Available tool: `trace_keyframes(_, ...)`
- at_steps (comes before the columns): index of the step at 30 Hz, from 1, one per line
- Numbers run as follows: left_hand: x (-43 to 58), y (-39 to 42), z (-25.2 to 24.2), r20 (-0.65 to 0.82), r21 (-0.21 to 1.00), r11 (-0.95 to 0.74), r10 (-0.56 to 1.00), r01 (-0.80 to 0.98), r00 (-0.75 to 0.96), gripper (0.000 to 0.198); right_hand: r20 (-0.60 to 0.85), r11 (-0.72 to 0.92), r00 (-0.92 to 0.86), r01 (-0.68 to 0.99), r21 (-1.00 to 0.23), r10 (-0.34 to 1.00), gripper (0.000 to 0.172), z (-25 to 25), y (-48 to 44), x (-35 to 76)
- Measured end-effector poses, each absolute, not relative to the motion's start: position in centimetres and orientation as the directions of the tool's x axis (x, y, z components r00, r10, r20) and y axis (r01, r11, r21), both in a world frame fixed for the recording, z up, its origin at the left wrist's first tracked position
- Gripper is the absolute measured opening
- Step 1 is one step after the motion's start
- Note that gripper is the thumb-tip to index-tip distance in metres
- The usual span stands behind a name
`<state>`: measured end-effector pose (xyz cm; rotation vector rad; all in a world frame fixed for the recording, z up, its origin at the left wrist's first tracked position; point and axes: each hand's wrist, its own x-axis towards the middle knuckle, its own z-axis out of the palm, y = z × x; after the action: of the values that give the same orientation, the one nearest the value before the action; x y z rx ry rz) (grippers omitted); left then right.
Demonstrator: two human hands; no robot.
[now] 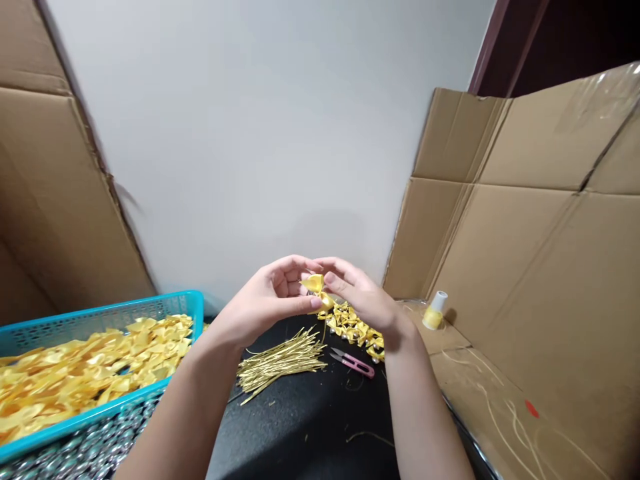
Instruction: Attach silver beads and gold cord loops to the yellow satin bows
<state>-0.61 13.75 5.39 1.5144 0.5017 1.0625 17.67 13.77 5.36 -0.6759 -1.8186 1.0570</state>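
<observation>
Two bare forearms come up from the near edge of the worktop (310, 420), the left forearm (185, 407) from the basket side and the right forearm (420, 413) from the cardboard side, and they meet above the far middle of the black surface. Between them sits a small yellow bow (316, 285), raised clear of the worktop and straight ahead of the person, no nearer to one hand than the other.

What shows of the bow runs steeply, one loop up by the fingertips and one down by the left thumb; the rest is hidden by fingers.

The left hand (267, 297) is curled, thumb and forefinger closed on the bow's left side. The right hand (363, 293) arches over from the other side, its fingertips pinched on the same bow, so the two hands are together with only the ribbon between them.

Below the hands lies a bundle of gold wire ties (280, 363), its long axis slanting from the near left toward the far right. Just right of it are pink scissors (353, 362), blades pointing left. A heap of finished bows (357, 328) lies beyond, under the right wrist.

At the left edge stands a teal basket (197, 307) of loose ribbon pieces (90, 373), with silver beads (75, 453) below it. A thread spool (434, 312) stands on the cardboard (525, 267) at the far right corner
</observation>
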Motion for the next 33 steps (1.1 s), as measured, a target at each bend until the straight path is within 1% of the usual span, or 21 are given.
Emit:
trace_keyframes(2,-1.0,13.6,5.6,0.357,0.93,-0.253,0.802,-0.268,0.479,0.036,0.467,0.528,-0.277,0.211,-0.823,0.84,0.027,5.6,13.2,17.5)
trace_keyframes(3,-1.2,13.6,5.6,0.358,0.928,-0.251,0.806,-0.276,0.471,0.036,0.49,0.531,-0.206,0.281,-0.799,0.847,0.026,5.7,13.0,17.5)
trace_keyframes(4,-1.4,13.5,5.7,0.357,0.927,-0.246,0.81,-0.283,0.465,0.036,0.501,0.532,-0.18,0.312,-0.787,0.846,0.026,5.7,12.8,17.6)
trace_keyframes(5,-1.5,13.4,5.7,0.355,0.927,-0.24,0.812,-0.289,0.464,0.037,0.493,0.535,-0.209,0.3,-0.79,0.845,0.028,5.8,12.7,17.7)
trace_keyframes(7,-1.7,13.2,5.7,0.358,0.925,-0.234,0.802,-0.3,0.478,0.037,0.424,0.518,-0.394,0.169,-0.839,0.815,0.033,5.8,12.5,17.8)
trace_keyframes(9,-1.7,13.1,5.7,0.371,0.92,-0.235,0.782,-0.315,0.501,0.036,0.342,0.428,-0.59,0.005,-0.904,0.731,0.038,5.7,12.6,17.7)
trace_keyframes(10,-1.8,13.0,5.7,0.376,0.918,-0.236,0.773,-0.319,0.511,0.036,0.32,0.371,-0.648,-0.062,-0.927,0.691,0.039,5.5,12.7,17.5)
trace_keyframes(12,-1.8,13.0,5.7,0.377,0.919,-0.239,0.765,-0.313,0.522,0.037,0.292,0.264,-0.697,-0.151,-0.953,0.655,0.038,5.2,13.1,17.2)
trace_keyframes(14,-1.9,13.1,5.7,0.366,0.925,-0.237,0.767,-0.298,0.527,0.038,0.262,0.174,-0.7,-0.197,-0.965,0.665,0.036,4.9,13.4,17.0)
trace_keyframes(16,-1.8,13.1,5.7,0.355,0.931,-0.239,0.769,-0.277,0.531,0.038,0.278,0.138,-0.66,-0.258,-0.956,0.698,0.039,4.8,13.6,16.8)
trace_keyframes(19,-1.6,12.9,5.7,0.359,0.931,-0.257,0.778,-0.261,0.516,0.036,0.382,0.205,-0.568,-0.351,-0.914,0.729,0.044,4.9,13.6,16.5)
trace_keyframes(22,-1.4,12.5,5.9,0.369,0.927,-0.276,0.787,-0.254,0.494,0.035,0.456,0.287,-0.496,-0.381,-0.879,0.739,0.048,5.2,13.3,16.3)
trace_keyframes(23,-1.3,12.3,5.9,0.371,0.927,-0.281,0.789,-0.25,0.489,0.034,0.467,0.299,-0.464,-0.391,-0.87,0.753,0.048,5.2,13.2,16.2)
trace_keyframes(25,-1.3,12.1,6.0,0.372,0.927,-0.286,0.791,-0.243,0.486,0.033,0.467,0.291,-0.416,-0.419,-0.86,0.781,0.041,5.3,13.1,16.3)
trace_keyframes(26,-1.3,12.1,6.1,0.371,0.927,-0.289,0.79,-0.238,0.489,0.032,0.456,0.27,-0.416,-0.433,-0.86,0.786,0.037,5.3,13.2,16.4)
trace_keyframes(28,-1.3,12.1,6.1,0.365,0.931,-0.291,0.784,-0.221,0.503,0.029,0.45,0.227,-0.455,-0.463,-0.857,0.769,0.035,5.3,13.3,16.7)
trace_keyframes(30,-1.3,12.2,6.0,0.355,0.935,-0.293,0.773,-0.202,0.525,0.025,0.475,0.206,-0.486,-0.507,-0.837,0.733,0.038,5.2,13.5,16.9)
trace_keyframes(33,-1.3,12.3,5.8,0.341,0.94,-0.277,0.744,-0.2,0.575,0.022,0.513,0.162,-0.489,-0.594,-0.788,0.706,0.044,5.2,13.6,16.9)
